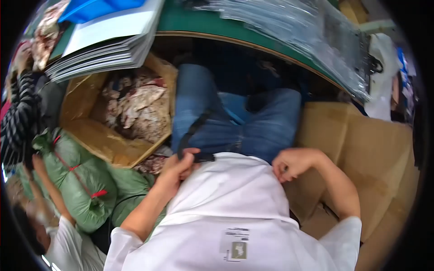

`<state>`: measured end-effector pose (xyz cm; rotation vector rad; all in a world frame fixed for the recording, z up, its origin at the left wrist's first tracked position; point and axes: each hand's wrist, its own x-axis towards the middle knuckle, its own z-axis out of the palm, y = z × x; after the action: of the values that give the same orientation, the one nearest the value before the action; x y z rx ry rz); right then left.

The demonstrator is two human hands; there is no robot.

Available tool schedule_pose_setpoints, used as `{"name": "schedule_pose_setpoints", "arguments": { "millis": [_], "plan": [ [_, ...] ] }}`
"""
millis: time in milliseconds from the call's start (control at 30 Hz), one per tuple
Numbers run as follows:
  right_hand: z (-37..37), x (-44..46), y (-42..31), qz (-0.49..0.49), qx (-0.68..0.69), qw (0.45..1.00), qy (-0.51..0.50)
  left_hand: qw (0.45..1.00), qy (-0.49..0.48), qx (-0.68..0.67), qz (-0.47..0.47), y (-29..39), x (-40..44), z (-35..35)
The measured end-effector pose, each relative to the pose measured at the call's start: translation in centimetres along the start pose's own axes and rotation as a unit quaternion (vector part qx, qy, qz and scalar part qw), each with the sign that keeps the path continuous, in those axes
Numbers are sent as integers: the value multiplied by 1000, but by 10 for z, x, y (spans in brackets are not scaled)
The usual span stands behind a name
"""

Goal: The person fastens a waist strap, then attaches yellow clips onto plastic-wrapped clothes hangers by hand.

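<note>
My left hand (177, 170) is closed around a black strap (192, 131) at the left side of my waist. One length of the strap runs up over my jeans (199, 99), and a short dark end (204, 157) points across my stomach. On the other side, my right hand (294, 165) is curled at the edge of my white shirt (235, 180), by the hip. Its fingertips are turned in against the cloth, and what they grip, if anything, is hidden.
A green-topped table (194, 20) ahead bears stacked sheets (108, 45) and clear plastic bags (289, 27). An open carton (86, 131) of patterned cloth and green sacks (77, 180) sit left; cardboard (357, 158) stands right. Other people are at the far left.
</note>
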<state>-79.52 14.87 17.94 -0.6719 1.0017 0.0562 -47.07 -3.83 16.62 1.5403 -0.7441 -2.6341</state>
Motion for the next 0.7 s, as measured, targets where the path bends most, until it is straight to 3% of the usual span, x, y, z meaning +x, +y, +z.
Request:
{"name": "schedule_pose_setpoints", "arguments": {
  "millis": [33,133,233,400,533,567,700],
  "plan": [
    [-4,7,8,-2,101,994,-44,999,3,-44,-31,0,5,1],
    [-10,27,21,3,179,980,-84,1000,-18,-20,-11,-9,14,2],
    [-8,30,40,24,278,958,-66,1000,-27,-13,-2,-8,17,4],
    [7,32,62,-39,448,891,-58,999,-38,-22,-9,-4,18,1],
    [27,34,89,-164,635,753,-52,999,-25,-28,-29,-2,22,3],
    [35,36,92,-166,637,751,-52,999,-24,-26,-31,-2,23,3],
    [79,44,100,-293,692,641,158,998,-18,-34,-51,-1,28,2]
  ]
}}
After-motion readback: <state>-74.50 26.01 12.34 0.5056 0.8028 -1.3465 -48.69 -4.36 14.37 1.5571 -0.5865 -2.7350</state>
